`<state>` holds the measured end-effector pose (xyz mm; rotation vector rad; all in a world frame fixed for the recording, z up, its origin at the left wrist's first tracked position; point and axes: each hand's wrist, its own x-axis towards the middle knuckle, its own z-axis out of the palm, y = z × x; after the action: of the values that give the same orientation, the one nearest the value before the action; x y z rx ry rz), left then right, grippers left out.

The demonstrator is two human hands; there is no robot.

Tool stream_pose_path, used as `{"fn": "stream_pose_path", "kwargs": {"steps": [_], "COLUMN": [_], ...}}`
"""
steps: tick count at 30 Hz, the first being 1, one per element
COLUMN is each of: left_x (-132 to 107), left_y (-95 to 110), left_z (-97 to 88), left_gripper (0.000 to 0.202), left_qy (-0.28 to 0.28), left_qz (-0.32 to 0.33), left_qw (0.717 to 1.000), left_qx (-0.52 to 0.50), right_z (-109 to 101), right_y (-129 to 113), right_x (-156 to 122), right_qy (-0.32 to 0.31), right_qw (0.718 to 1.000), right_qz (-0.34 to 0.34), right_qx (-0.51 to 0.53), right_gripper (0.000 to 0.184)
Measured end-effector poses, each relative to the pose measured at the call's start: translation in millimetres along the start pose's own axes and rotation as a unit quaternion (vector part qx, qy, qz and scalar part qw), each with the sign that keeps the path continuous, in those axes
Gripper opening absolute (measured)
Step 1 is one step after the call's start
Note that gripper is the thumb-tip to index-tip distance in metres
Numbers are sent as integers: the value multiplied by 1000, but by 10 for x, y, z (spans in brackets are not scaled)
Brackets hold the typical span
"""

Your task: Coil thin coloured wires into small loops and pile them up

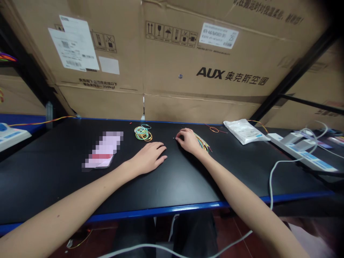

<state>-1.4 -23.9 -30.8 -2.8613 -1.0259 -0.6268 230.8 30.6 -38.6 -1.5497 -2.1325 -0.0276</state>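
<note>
1. Right hand (pixel 189 141) is resting palm-down with fingers loosely curved; whether it is gripping anything, I cannot tell.
2. Bundle of thin coloured wires (pixel 203 142) is lying against its outer side, long axis slanting away from the wrist; this hand is the nearer.
3. Left hand (pixel 149 157) is lying released and empty on the black workbench (pixel 177 182), near a coil of coloured wires (pixel 143 133).

Black workbench (pixel 161 186) with blue edge, green, yellow and orange coiled strands (pixel 143 133) — red, yellow and green wire bundle (pixel 202 142), brown cartons (pixel 204 61)
</note>
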Motion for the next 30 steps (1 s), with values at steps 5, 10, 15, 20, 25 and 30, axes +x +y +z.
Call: {"fn": "stream_pose_path", "kwargs": {"steps": [5,10,15,20,25,30], "left_x": [2,3,4,4,3,21], "left_y": [10,11,9,13,1,36], "left_z": [-4,-6,-7,-8,2,-3], "left_gripper": [35,35,34,34,35,35], "left_qy": [4,1,-1,6,12,19], "left_qz": [3,5,4,4,8,5], "left_qw": [1000,1000,1000,1000,1000,999], "left_qx": [-4,7,1,-8,-22,-41], "right_z": [-18,-64,-145,-269,-394,-389], "right_y": [-57,-115,-236,-411,-489,-477], "right_x": [-15,-35,-16,-7,-43,-55], "right_qy": [-19,-7,51,29,-29,-12], "right_qw": [1000,999,953,816,762,711], "right_qz": [-17,-49,31,157,146,141], "right_qx": [-19,5,297,556,631,689], "right_gripper": [13,14,16,34,38,31]}}
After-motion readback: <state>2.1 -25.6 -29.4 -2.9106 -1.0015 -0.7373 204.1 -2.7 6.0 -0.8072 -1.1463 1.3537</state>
